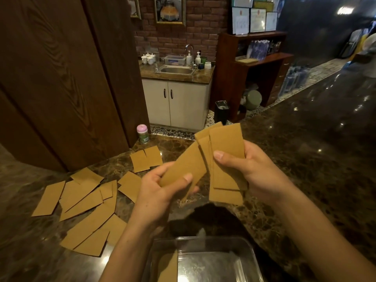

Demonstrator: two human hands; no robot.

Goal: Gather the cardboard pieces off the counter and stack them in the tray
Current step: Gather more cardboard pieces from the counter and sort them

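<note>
Head view, looking down on a dark marbled counter (305, 159). Pinching a single cardboard piece (183, 169) with the left hand (160, 192) at centre frame, thumb on top, fingers curled underneath. Gripping a fanned bundle of cardboard pieces (225, 151) with the right hand (256, 169) just right of centre, thumb pressed across the front, fingers wrapped behind. Overlapping at the edges, single piece and bundle, both held up off the counter. Below, at bottom centre: a clear tray (203, 241) with one flat cardboard piece (168, 265) lying in its left half. Scattered over the left and lower left of the frame: loose cardboard pieces (87, 202), many overlapping, flat on the counter. Farther back, left of centre: two more pieces (145, 160) side by side, near a pink-lidded tin (142, 134). At top centre, well apart from all this: a steel sink (177, 70) above white cabinet doors (177, 102).
</note>
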